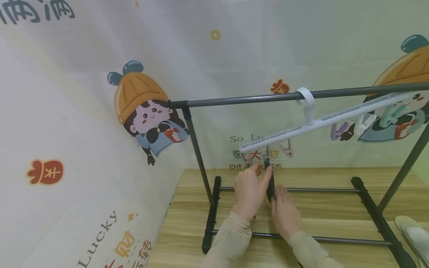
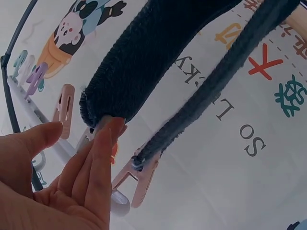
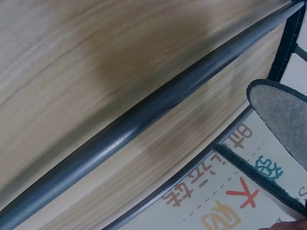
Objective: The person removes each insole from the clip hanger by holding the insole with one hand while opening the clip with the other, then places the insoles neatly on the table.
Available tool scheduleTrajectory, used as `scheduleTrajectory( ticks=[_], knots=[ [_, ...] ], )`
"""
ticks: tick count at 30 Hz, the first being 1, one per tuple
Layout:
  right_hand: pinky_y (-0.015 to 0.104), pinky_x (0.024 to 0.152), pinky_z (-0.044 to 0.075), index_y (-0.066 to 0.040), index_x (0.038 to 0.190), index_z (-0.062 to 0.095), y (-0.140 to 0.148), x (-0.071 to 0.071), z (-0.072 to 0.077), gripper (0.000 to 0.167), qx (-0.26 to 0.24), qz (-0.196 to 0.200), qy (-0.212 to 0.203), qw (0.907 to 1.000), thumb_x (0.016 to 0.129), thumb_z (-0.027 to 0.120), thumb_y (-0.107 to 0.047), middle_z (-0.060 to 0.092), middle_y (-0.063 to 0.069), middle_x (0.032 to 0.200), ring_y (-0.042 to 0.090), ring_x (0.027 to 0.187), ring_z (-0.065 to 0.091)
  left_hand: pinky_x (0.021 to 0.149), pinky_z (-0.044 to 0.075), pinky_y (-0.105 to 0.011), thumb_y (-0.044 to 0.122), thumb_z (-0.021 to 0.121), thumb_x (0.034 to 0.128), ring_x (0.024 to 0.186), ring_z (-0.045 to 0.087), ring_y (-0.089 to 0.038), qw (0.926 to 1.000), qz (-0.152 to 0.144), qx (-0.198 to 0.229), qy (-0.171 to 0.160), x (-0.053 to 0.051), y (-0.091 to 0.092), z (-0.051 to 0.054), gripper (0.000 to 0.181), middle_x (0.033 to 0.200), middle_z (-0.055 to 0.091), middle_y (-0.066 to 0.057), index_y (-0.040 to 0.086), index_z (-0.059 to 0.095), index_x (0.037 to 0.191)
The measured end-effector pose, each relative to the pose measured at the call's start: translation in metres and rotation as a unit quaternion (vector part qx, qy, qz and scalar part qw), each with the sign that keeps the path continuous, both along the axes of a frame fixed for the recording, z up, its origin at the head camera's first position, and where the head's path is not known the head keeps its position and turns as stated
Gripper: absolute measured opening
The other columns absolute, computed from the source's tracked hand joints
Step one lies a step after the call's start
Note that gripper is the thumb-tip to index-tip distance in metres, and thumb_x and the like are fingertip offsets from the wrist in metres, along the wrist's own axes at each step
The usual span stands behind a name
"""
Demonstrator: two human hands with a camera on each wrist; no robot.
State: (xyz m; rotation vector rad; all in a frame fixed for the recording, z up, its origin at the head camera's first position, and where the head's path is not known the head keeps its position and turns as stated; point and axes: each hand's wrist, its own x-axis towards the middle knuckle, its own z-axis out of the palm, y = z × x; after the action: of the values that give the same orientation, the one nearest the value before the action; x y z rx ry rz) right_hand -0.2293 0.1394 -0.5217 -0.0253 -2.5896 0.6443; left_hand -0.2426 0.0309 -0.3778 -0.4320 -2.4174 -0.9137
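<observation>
The right hand [image 1: 286, 214] reaches fingers out along a dark insole [image 1: 271, 183]; whether it pinches cannot be told. Past it, the left hand [image 1: 248, 191] sets straight, unclenched fingertips against the insole's upper end, thumb spread apart, below a white hanger [image 1: 278, 139], near a second insole [image 2: 201, 103] gripped by a pink clip [image 2: 139, 182].

A tabletop [image 1: 184, 216] with wood grain carries a dark clothes rack [image 1: 275, 98], standing on two black feet joined by crossbars. Beside its right foot lie pale, rounded items [image 1: 417, 236], partly out of view.
</observation>
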Motion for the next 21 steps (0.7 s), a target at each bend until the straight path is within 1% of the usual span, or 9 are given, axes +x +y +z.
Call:
scheduleTrajectory(
  ticks=[3, 4, 7, 10, 14, 18, 21],
  knots=[
    [0.053, 0.109, 0.038, 0.014, 0.138, 0.045, -0.001, 0.003, -0.001, 0.046, 0.004, 0.008, 0.007, 0.9999, 0.102, 0.05, -0.013, 0.048, 0.033, 0.141, 0.045, 0.132, 0.047, 0.057, 0.052, -0.031, 0.038, 0.067, 0.0924, 0.066, 0.071, -0.019, 0.9997, 0.013, -0.014, 0.013, -0.005, 0.003, 0.003, 0.032, 0.08, 0.077, -0.004, 0.007, 0.076, 0.087],
    [0.053, 0.109, 0.038, 0.014, 0.138, 0.045, -0.001, 0.004, -0.002, 0.046, 0.006, 0.009, 0.014, 0.9999, 0.101, 0.05, -0.013, 0.049, 0.033, 0.141, 0.045, 0.132, 0.047, 0.053, 0.049, -0.029, 0.038, 0.067, 0.0916, 0.06, 0.067, -0.017, 0.9995, 0.017, -0.018, 0.016, -0.007, 0.005, 0.004, 0.032, 0.077, 0.076, -0.003, 0.008, 0.075, 0.085],
    [0.052, 0.109, 0.038, 0.014, 0.137, 0.046, 0.0, 0.008, -0.004, 0.045, 0.008, 0.012, 0.03, 0.9994, 0.101, 0.051, -0.012, 0.05, 0.032, 0.14, 0.045, 0.131, 0.049, 0.046, 0.038, -0.023, 0.041, 0.071, 0.0885, 0.051, 0.059, -0.014, 0.9991, 0.026, -0.028, 0.02, -0.01, 0.009, 0.007, 0.032, 0.071, 0.074, -0.001, 0.01, 0.074, 0.081],
    [0.052, 0.108, 0.039, 0.014, 0.137, 0.047, 0.0, 0.011, -0.006, 0.045, 0.01, 0.014, 0.041, 0.999, 0.1, 0.052, -0.011, 0.05, 0.032, 0.14, 0.044, 0.13, 0.05, 0.043, 0.031, -0.019, 0.042, 0.073, 0.0859, 0.047, 0.053, -0.011, 0.9989, 0.032, -0.031, 0.013, -0.011, 0.013, 0.009, 0.033, 0.065, 0.071, 0.0, 0.01, 0.074, 0.08],
    [0.053, 0.108, 0.039, 0.014, 0.136, 0.047, 0.0, 0.014, -0.006, 0.045, 0.011, 0.019, 0.043, 0.9989, 0.1, 0.053, -0.011, 0.051, 0.032, 0.139, 0.044, 0.13, 0.049, 0.042, 0.027, -0.021, 0.043, 0.073, 0.0859, 0.045, 0.045, -0.011, 0.9984, 0.047, -0.03, 0.014, -0.012, 0.018, 0.008, 0.036, 0.054, 0.06, 0.002, 0.013, 0.067, 0.068],
    [0.053, 0.109, 0.038, 0.015, 0.136, 0.047, -0.001, 0.017, -0.005, 0.044, 0.009, 0.022, 0.029, 0.9993, 0.1, 0.052, -0.011, 0.05, 0.033, 0.139, 0.044, 0.132, 0.048, 0.042, 0.029, -0.022, 0.045, 0.072, 0.0868, 0.045, 0.048, -0.012, 0.9967, 0.067, -0.033, 0.031, -0.014, 0.022, 0.007, 0.038, 0.053, 0.058, 0.004, 0.015, 0.064, 0.066],
    [0.053, 0.11, 0.037, 0.014, 0.137, 0.047, -0.001, 0.019, -0.004, 0.044, 0.006, 0.024, 0.021, 0.9995, 0.101, 0.05, -0.011, 0.05, 0.032, 0.14, 0.044, 0.133, 0.047, 0.04, 0.028, -0.021, 0.047, 0.072, 0.087, 0.042, 0.045, -0.011, 0.9953, 0.079, -0.033, 0.044, -0.015, 0.023, 0.008, 0.04, 0.05, 0.056, 0.004, 0.016, 0.063, 0.065]
  ],
)
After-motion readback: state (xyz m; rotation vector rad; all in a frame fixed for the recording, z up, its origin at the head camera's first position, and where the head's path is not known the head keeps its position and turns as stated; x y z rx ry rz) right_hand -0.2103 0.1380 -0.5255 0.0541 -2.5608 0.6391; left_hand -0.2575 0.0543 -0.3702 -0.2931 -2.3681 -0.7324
